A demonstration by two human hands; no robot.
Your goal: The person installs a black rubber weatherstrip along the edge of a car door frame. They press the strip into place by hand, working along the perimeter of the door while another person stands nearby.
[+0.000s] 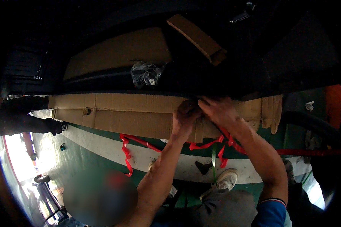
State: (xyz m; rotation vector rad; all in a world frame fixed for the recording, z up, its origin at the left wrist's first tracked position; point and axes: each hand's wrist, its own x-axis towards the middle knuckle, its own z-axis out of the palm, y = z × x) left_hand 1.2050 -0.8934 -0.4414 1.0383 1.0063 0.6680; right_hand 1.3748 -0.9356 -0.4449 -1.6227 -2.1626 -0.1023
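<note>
My left hand [185, 116] and my right hand [220, 110] are close together at the dark edge above a long brown cardboard sheet [132, 118]. The left fingers are curled in, partly in shadow. My right fingers bend inward beside them. Whatever the two hands pinch is too dark and hidden to make out. Below my hands, crumpled red tape [206, 144] hangs along the sheet's lower edge. Just behind, a clear plastic bag [147, 73] with a small white round part lies on the dark ledge.
A flat cardboard piece [119, 51] and a narrow cardboard strip [195, 36] lie in the dark space ahead. Another person's dark-trousered legs [30, 113] stand at the left. A blurred patch covers something lower left. Green floor [87, 159] with a white band shows below.
</note>
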